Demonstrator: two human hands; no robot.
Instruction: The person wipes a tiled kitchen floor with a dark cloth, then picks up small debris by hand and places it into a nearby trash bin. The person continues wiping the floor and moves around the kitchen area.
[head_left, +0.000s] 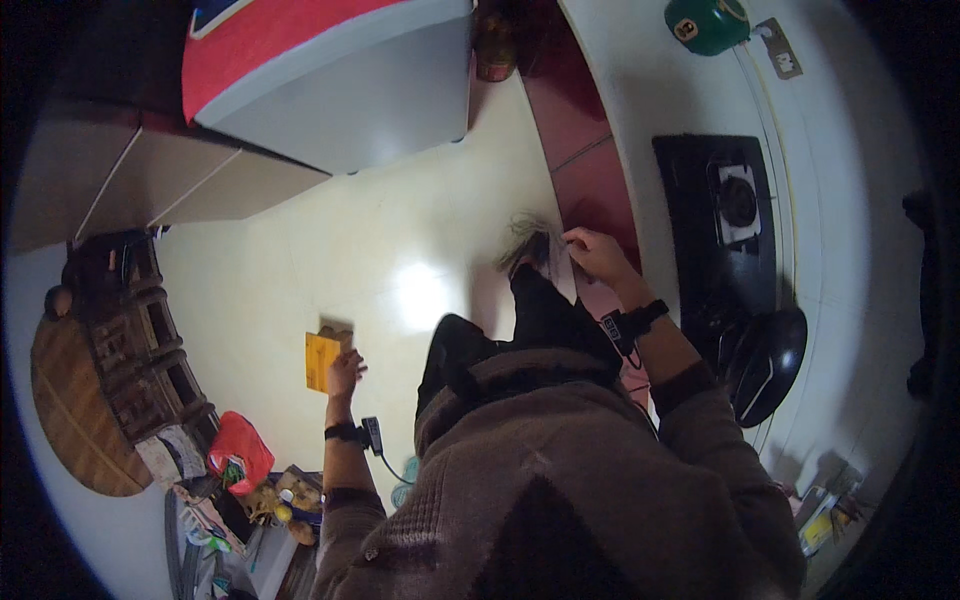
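Observation:
My left hand (346, 372) is in front of the right edge of a small yellow wooden stool (321, 364), its fingers apart. It overlaps the stool in the picture and appears to hold nothing. At the right, beside the dark red cabinet front (589, 176), my right hand (600, 256) has its fingers partly curled. Whether something thin lies between those fingertips is too blurred to tell. Just left of them, pale greenish strands (525, 229), like a mop head, spread on the floor about my foot. A strapped device sits on each wrist.
A black gas hob (724, 217) and a black wok or lid (769, 367) lie along the right-hand counter (645, 105). A grey appliance (352, 105) under a red cover stands ahead. At left are a dark wooden rack (142, 337), a round wooden board (82, 409) and a red bag (244, 454).

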